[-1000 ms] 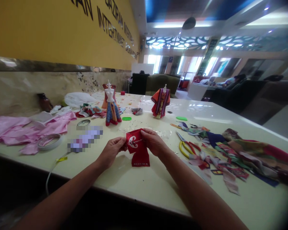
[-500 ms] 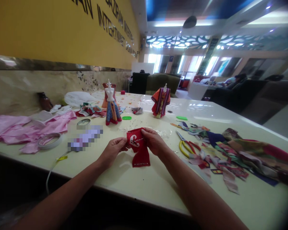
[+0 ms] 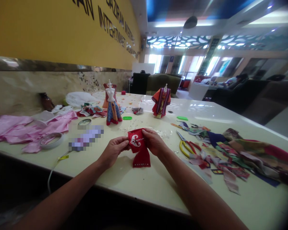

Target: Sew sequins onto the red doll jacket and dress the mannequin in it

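Observation:
A small red cloth piece (image 3: 139, 150) with a white curled pattern and a row of beads hangs between both hands above the pale table (image 3: 144, 182). My left hand (image 3: 112, 152) pinches its left upper edge with closed fingers. My right hand (image 3: 154, 141) grips its right upper edge, fingers curled over the cloth. The lower end of the cloth touches the tabletop.
Yellow-handled scissors (image 3: 186, 146) and a heap of coloured fabric scraps (image 3: 232, 153) lie to the right. Two small dressed mannequins (image 3: 112, 107) (image 3: 161, 102) stand behind. Pink cloth (image 3: 26, 127), a tape roll (image 3: 51, 140) and green discs (image 3: 127, 118) lie to the left and back.
The hands have turned the red cloth slightly, so the white pattern faces me more. Both hands stay where they were.

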